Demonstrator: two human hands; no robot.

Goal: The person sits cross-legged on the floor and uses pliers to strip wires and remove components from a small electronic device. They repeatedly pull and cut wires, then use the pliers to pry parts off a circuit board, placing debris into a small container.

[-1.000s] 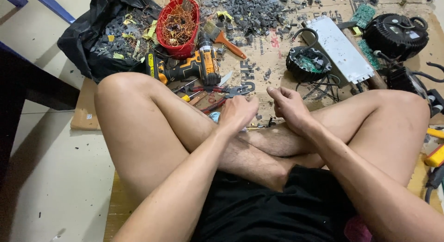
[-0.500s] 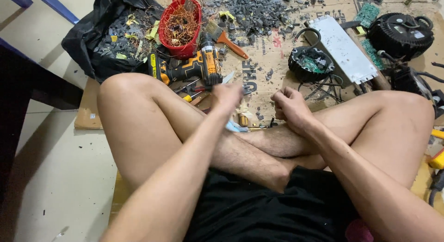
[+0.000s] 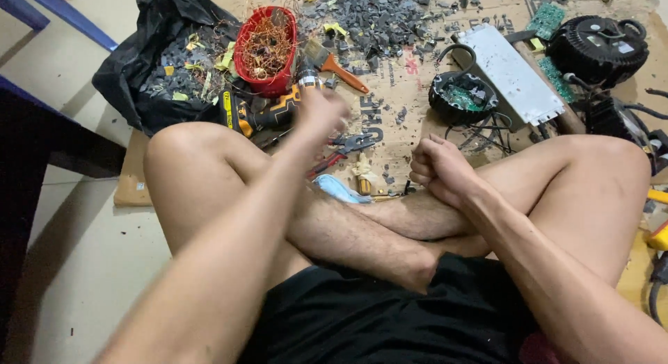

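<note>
The left hand (image 3: 321,112) is stretched out forward and blurred, so whether the fingers are spread or curled can't be told tbh. It's hovering right over the cordless drill (image 3: 261,112), the yellow-and-black one lying on the cardboard (image 3: 390,93) just in front of the left knee. The drill's long axis runs roughly left to right, chuck end pointing right and up toward the hand, handle end toward the black bag (image 3: 139,72). So the drill sits just below and slightly left of that hand, basically touching distance, though actual contact can't be made out.

The right hand (image 3: 437,168) is curled into a loose fist, resting by the crossed shins, well apart from the drill. Nothing is visibly gripped in it. Left hand is clearly the nearer one.

Counts: one drill, one red basket (image 3: 268,47) full of copper wire, one orange-handled brush (image 3: 334,61), one pair of red-handled pliers (image 3: 344,150), two round black housings (image 3: 463,98), one white metal cover plate (image 3: 511,75).
</note>
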